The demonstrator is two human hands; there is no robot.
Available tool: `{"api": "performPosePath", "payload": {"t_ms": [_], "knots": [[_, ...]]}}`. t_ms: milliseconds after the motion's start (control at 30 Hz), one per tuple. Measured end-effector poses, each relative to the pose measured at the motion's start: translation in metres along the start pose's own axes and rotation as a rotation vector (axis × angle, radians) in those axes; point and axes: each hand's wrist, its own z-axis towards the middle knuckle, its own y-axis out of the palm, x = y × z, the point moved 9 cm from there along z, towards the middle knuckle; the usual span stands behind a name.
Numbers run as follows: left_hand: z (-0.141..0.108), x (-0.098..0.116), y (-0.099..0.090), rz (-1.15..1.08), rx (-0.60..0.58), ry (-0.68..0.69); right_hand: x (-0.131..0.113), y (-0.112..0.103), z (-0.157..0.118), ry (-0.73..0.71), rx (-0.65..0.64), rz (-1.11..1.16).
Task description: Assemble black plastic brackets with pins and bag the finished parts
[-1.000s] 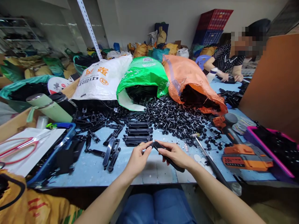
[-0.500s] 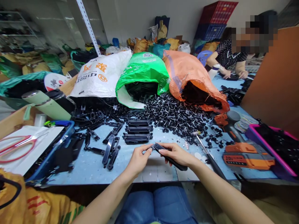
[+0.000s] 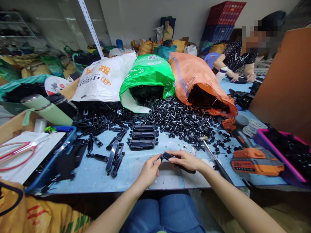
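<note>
my right hand [image 3: 186, 160] lies over a long black plastic strap piece [image 3: 178, 164], fingers curled on it, holding it low above the blue table [image 3: 97, 174] near the front edge. my left hand [image 3: 150, 170] pinches its left end with fingertips. just behind sit stacked black clips [image 3: 143, 136]; a hammer [image 3: 215, 158] and an orange drill [image 3: 252, 158] lie to my right.

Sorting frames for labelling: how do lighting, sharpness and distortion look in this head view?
Head view: even, soft light with faint shadows; the right hand, left hand and black strap piece are sharp; wide-angle bending curves the table edge and slants the shelf rail; a co-worker's face is pixelated.
</note>
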Motion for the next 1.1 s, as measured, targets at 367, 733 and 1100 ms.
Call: {"api": "performPosePath", "payload": {"t_ms": [367, 733, 1100], "knots": [[-0.015, 0.006, 0.007, 0.835, 0.198, 0.239, 0.013, -0.012, -0.005, -0.189, 0.202, -0.756], [0.015, 0.017, 0.024, 0.974, -0.35, 0.446, 0.019, -0.012, -0.009, -0.173, 0.303, -0.786], [0.03, 0.017, 0.021, 0.847, -0.486, 0.391, 0.007, 0.005, -0.024, -0.033, 0.619, -0.518]]}}
